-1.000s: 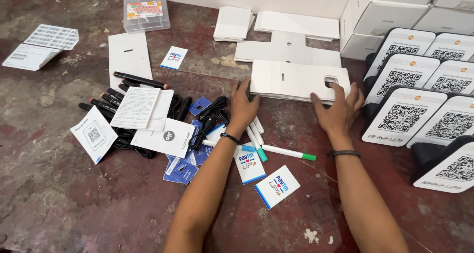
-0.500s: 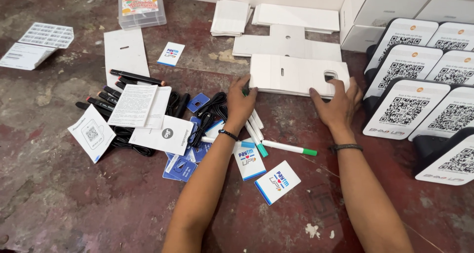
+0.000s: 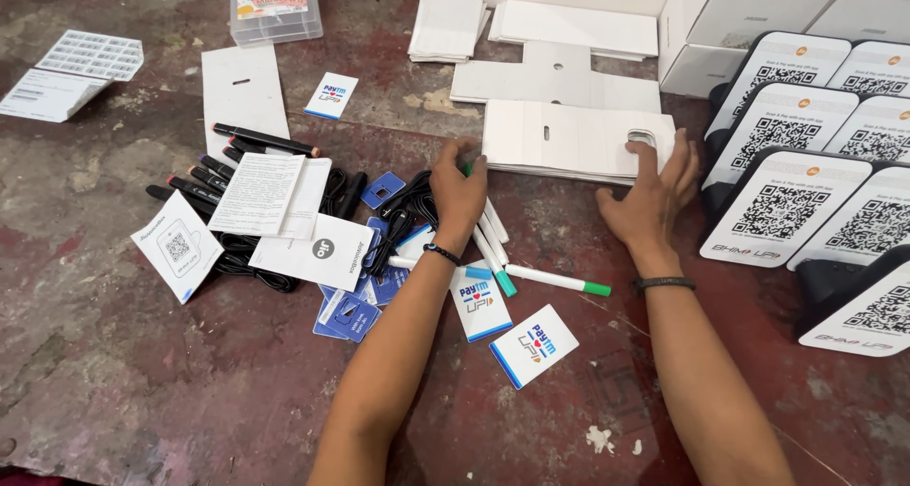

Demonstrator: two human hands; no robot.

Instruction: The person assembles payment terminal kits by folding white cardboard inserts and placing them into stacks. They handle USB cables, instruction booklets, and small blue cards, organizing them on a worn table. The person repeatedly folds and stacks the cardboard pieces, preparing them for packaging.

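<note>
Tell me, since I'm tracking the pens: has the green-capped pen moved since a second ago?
No. The green-capped pen still lies between the left hand and the blue-edged card, as before.

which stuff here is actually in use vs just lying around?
In hand:
left hand and right hand on the white card stack

Lying about:
white pens
black markers
blue cards
code stands
plastic box
</note>
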